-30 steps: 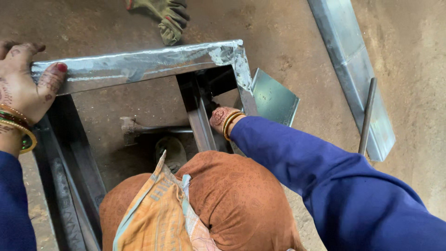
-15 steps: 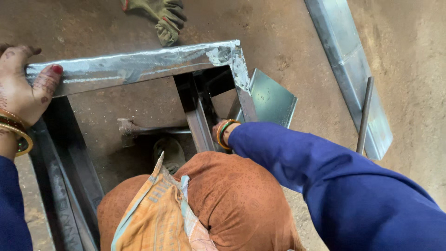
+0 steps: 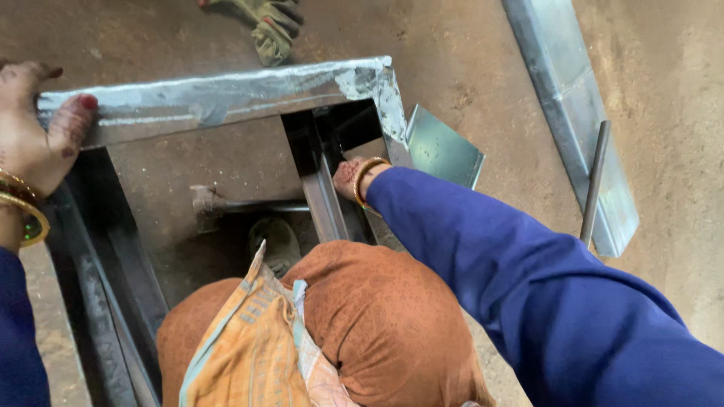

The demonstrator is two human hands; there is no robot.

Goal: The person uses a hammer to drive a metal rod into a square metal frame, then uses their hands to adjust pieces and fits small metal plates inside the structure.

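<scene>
A rectangular sheet-metal frame point(image 3: 219, 98) is seen standing on the dirt floor point(image 3: 467, 68), open side upward toward the camera. Its top rail, a bright galvanised strip, is laid with its long axis running left to right across the view, rising slightly toward the right-hand corner. From each end of that rail a side wall is seen running down toward the person's knees; the left wall point(image 3: 90, 256) appears dark and shadowed.

The left hand point(image 3: 34, 128) is placed at the left end of the frame's top rail. The fingers are curled together over the corner and the thumb is pressed flat against the rail's face, so the rail is clamped between them.

The right hand point(image 3: 348, 177) is reached down inside the frame, just below its right-hand corner, against the inner face of the right wall. Only the wrist with its bangles and the back of the hand are shown; whether the fingers are spread or closed cannot be told.

Beyond the frame's top rail a pair of work gloves point(image 3: 264, 22) is seen lying. To the right of the frame a small bent metal plate point(image 3: 445, 147) is set just beside the corner, and farther right a long metal channel point(image 3: 573, 113) with a thin rod point(image 3: 594, 181) lying across it.
</scene>
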